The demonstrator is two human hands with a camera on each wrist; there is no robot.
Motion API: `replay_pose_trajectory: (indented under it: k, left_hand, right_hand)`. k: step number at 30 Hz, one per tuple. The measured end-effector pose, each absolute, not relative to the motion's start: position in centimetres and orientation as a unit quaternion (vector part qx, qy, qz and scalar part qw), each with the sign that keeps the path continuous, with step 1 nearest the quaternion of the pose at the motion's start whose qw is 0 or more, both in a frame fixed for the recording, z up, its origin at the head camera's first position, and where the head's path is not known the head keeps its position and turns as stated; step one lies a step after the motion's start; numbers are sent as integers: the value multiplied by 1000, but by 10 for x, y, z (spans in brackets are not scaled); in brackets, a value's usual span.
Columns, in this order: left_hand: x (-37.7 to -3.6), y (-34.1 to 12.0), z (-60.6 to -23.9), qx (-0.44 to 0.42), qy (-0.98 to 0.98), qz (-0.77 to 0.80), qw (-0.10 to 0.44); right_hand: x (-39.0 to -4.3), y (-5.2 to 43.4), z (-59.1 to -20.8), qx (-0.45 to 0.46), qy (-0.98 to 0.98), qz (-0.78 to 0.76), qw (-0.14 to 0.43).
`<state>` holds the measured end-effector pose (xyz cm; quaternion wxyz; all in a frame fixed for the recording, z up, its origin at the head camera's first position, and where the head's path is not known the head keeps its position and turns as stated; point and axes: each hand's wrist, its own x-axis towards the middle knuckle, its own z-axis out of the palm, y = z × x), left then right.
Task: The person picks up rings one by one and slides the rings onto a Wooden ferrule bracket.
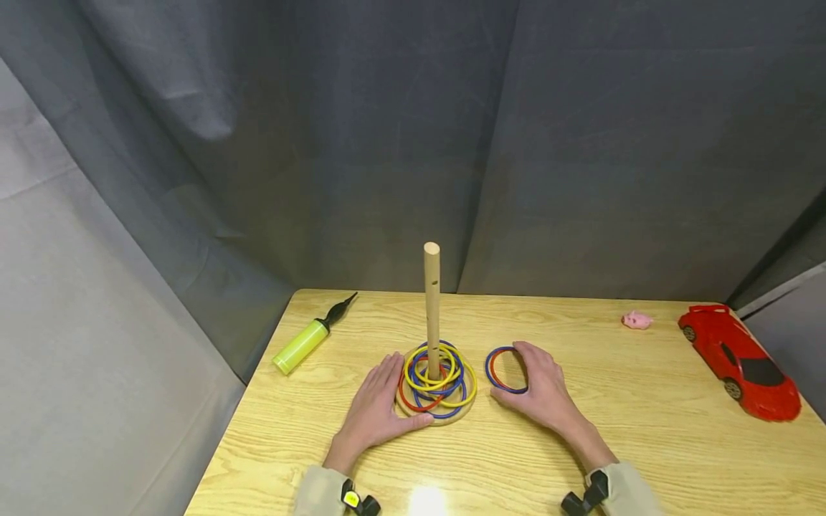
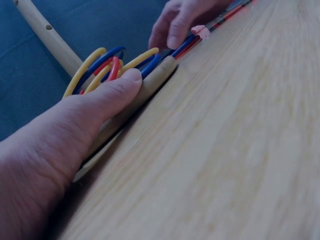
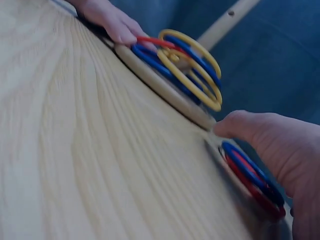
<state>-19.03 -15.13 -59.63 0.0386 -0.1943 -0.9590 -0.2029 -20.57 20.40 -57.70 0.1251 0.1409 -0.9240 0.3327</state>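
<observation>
A wooden ring-toss stand has an upright peg (image 1: 432, 308) and a round base (image 3: 165, 91). Several yellow, blue and red rings lie loosely piled around the peg, among them a yellow ring (image 3: 216, 104). My left hand (image 1: 376, 410) rests against the base's left and near edge, fingers straight and thumb stretched along the front. To the right of the stand, a blue ring (image 1: 487, 367) and a red ring (image 3: 265, 209) lie together flat on the table. Around their right side is my right hand (image 1: 542, 383), thumb and fingers spread apart; whether it touches them I cannot tell.
A green hand pump (image 1: 301, 346) with a black nozzle lies at the table's back left. Toward the back right sits a small pink pig (image 1: 637, 319), and beyond it a red toy car (image 1: 742, 362). Grey curtains (image 1: 361, 143) hang behind the wooden table (image 1: 632, 423).
</observation>
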Motion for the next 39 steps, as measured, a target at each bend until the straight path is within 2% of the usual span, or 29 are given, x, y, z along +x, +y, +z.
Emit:
replay_pose_trajectory:
  k: [12,39]
  left_hand:
    - [-190,-150,-596,-196,-959,-200,41]
    - [-189,-150,-594,-182,-953,-238,45]
  right_hand:
    - [-212,222,-590,117,-939,297,126]
    - [-212,220,-597,106,-935,297,164]
